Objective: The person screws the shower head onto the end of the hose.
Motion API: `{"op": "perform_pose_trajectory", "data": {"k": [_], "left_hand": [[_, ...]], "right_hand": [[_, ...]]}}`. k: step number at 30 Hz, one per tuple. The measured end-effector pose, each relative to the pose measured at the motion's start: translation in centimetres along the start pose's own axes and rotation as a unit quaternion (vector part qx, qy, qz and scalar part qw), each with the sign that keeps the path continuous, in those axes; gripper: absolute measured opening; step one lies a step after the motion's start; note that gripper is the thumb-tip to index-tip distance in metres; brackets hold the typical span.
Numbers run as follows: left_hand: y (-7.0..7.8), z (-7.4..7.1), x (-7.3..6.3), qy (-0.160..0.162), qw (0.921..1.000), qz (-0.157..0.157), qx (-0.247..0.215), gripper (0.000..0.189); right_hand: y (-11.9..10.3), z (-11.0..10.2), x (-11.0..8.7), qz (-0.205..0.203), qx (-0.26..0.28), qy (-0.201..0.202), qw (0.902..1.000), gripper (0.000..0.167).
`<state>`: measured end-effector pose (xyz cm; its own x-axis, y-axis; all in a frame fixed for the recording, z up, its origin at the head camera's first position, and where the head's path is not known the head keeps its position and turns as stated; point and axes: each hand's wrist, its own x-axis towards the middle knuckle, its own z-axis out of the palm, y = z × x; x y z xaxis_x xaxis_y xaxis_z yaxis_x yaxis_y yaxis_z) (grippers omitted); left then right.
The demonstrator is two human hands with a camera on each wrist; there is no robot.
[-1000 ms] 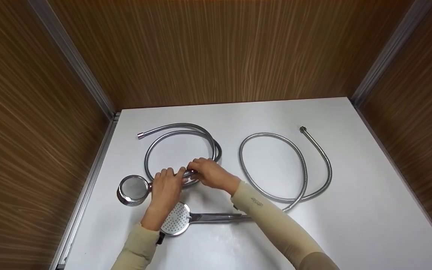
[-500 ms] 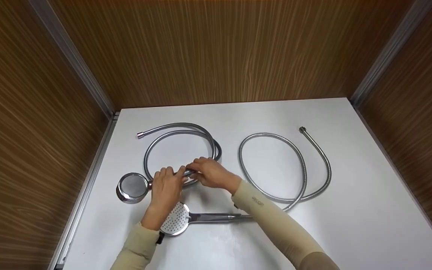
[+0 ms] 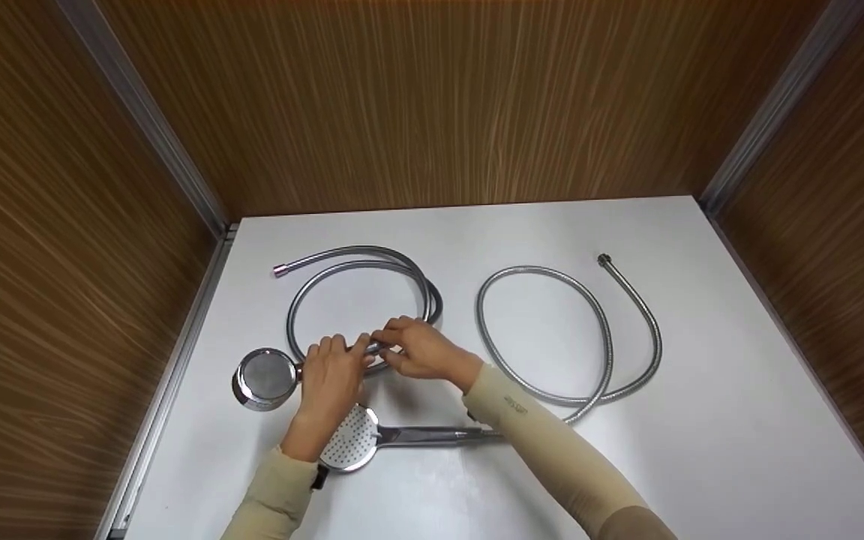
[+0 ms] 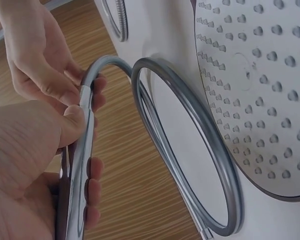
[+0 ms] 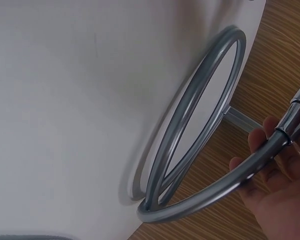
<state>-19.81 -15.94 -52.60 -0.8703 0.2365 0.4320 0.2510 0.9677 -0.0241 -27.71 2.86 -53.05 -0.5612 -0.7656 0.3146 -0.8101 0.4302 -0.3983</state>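
Observation:
A chrome hand shower [image 3: 267, 375] lies in my left hand [image 3: 329, 379], whose fingers wrap its handle [image 4: 77, 185]. Its round head points left, clear of the fingers. At the handle's right end, my right hand [image 3: 424, 351] pinches the metal end fitting [image 5: 291, 120] of a smooth grey shower hose [image 5: 205, 197]. Handle and fitting meet in line between the two hands, with the joint partly covered by fingers. The rest of this hose coils behind the hands, and its other end fitting [image 3: 280, 270] lies free at the back left.
Nearer the front lies a second hand shower [image 3: 353, 442], spray face up, partly under my left forearm. A ribbed metal hose [image 3: 606, 337] runs from its handle, looping on the right of the white table [image 3: 739, 420]. Wood-grain panels [image 3: 432, 105] enclose the back and sides.
Both hands stay at the joint between handle and hose. The right fingers shift slightly around the fitting, and the held shower head tilts a little. Everything else lies still.

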Motion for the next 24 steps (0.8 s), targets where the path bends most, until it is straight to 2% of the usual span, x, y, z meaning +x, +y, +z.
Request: {"op": "perform_pose_trajectory", "data": {"k": [5,9,16,24], "left_hand": [[0.01,-0.05,0.01,-0.001,1.0,0.0,-0.002,0.035],[-0.01,-0.13,0.07,0.004,1.0,0.0,-0.002,0.034],[0.1,-0.01,-0.02,0.011,0.9988,-0.028,-0.038,0.036],[0.34,0.18,-0.09,0.024,0.9973,-0.04,-0.056,0.036]], "right_hand": [[-0.1,0.0,0.02,0.019,0.002,-0.005,0.9998,0.032],[-0.03,0.1,0.17,0.03,0.009,0.009,0.9995,0.025],[0.15,0.08,0.33,0.01,-0.019,0.013,0.9997,0.017],[0.45,-0.04,0.38,0.005,0.004,-0.005,1.0,0.02]]}}
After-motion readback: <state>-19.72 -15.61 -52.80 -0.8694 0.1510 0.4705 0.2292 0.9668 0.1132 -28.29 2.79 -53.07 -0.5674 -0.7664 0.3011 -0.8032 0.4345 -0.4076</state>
